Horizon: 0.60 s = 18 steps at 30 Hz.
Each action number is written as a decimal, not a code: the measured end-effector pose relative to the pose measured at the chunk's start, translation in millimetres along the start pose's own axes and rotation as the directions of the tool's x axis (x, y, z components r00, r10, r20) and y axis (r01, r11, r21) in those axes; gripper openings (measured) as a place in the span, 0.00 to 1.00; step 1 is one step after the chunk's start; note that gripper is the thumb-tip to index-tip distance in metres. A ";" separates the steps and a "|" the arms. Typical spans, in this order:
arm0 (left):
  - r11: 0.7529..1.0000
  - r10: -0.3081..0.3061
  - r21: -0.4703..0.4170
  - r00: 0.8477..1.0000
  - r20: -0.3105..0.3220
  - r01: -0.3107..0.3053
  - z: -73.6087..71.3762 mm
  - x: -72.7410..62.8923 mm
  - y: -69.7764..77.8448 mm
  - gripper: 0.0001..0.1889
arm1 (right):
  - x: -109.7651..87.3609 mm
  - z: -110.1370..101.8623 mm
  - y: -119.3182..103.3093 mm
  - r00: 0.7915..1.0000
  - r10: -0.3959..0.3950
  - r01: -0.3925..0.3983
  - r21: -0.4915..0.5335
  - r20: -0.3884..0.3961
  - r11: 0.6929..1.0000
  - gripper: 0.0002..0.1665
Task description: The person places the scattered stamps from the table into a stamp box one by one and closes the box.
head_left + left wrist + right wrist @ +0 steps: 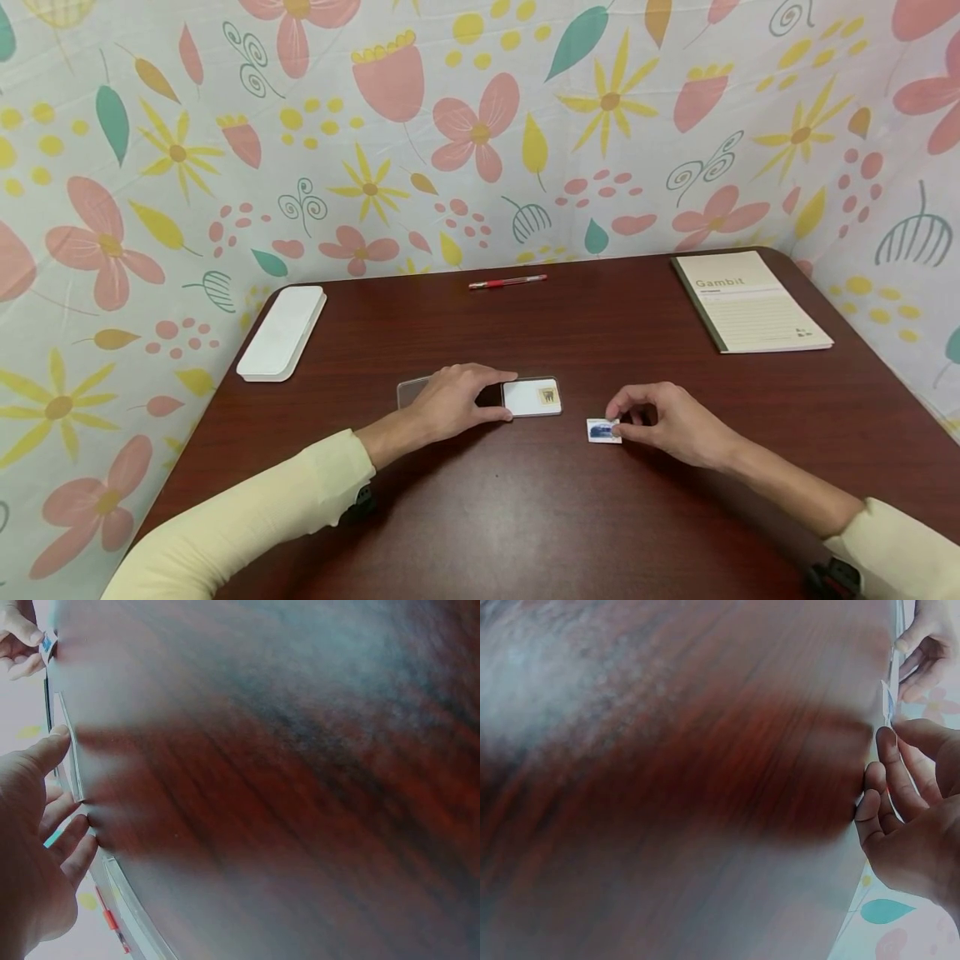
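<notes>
A small clear case with a white inside lies flat on the table, and a tan stamp sits at its right end. My left hand holds the case at its left end, thumb on the near edge and index finger on the far edge. Partly hidden behind that hand is a clear lid. To the right of the case, my right hand pinches a blue and white stamp by its right side, low over the table. In the right wrist view the stamp appears nearly edge-on beyond the fingertips.
A white oblong box lies at the table's left edge. Toward the back are a red pen and, at right, a beige notebook. A flowered curtain closes off the table's back and sides.
</notes>
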State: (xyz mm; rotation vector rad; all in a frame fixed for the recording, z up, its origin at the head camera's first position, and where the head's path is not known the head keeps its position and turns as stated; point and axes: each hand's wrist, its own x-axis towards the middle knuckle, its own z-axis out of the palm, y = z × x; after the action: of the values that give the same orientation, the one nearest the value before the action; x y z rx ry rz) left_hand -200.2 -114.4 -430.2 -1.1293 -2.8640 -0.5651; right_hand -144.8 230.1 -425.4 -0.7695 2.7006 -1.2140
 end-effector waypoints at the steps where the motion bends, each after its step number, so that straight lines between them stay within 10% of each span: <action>1: 1.000 0.000 0.001 1.000 0.000 0.000 0.0 0.0 0.1 0.32 | 0.1 0.2 0.0 1.000 0.000 0.000 0.000 -0.001 1.000 0.15; 18: 1.000 0.001 0.011 1.000 0.010 -0.001 -0.5 0.3 0.8 0.32 | 1.8 0.0 0.4 1.000 0.011 -0.011 0.011 0.001 1.000 0.13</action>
State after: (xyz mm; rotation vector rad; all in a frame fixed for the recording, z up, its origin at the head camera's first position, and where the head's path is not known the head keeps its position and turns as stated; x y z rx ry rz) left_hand -199.9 -113.9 -429.4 -1.1349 -2.8713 -0.5438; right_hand -146.5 229.5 -425.5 -0.7532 2.6917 -1.2250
